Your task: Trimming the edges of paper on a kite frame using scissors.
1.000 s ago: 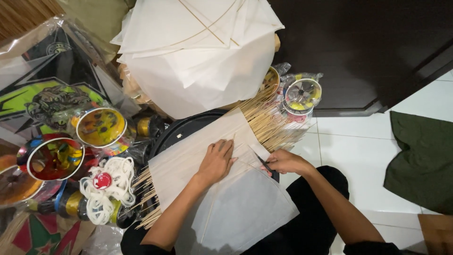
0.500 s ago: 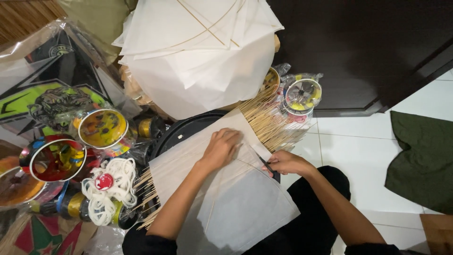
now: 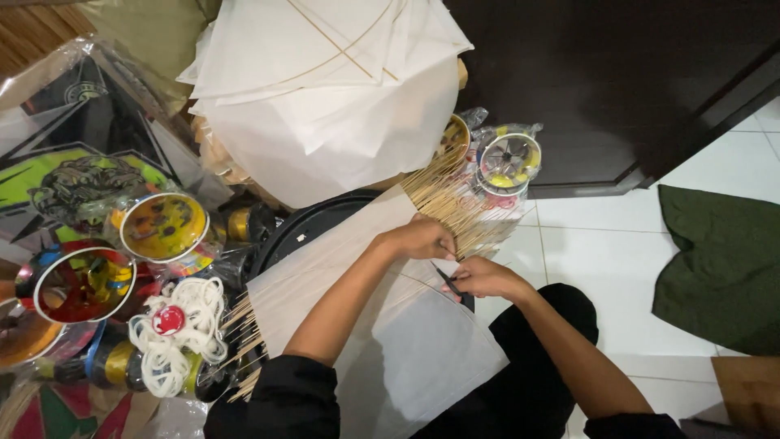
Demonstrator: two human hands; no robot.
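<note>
A white paper sheet (image 3: 422,358) lies over my lap and a round black tray (image 3: 302,226). My left hand (image 3: 422,238) presses flat on the sheet's upper edge, beside a bundle of thin bamboo sticks (image 3: 455,203). My right hand (image 3: 485,278) is closed on a small dark blade or scissors (image 3: 447,280) whose tip touches the paper just below the left hand. A thin bamboo strip seems to run under the sheet.
A pile of white paper kites (image 3: 325,89) lies ahead. Colourful string reels (image 3: 162,226) and a coil of white string (image 3: 175,333) sit at the left, more reels (image 3: 508,160) by the dark door. A green cloth (image 3: 719,268) lies on the tiled floor.
My left hand has slid up and to the right along the sheet toward the bamboo sticks. The right hand has stayed near the same spot with the tool.
</note>
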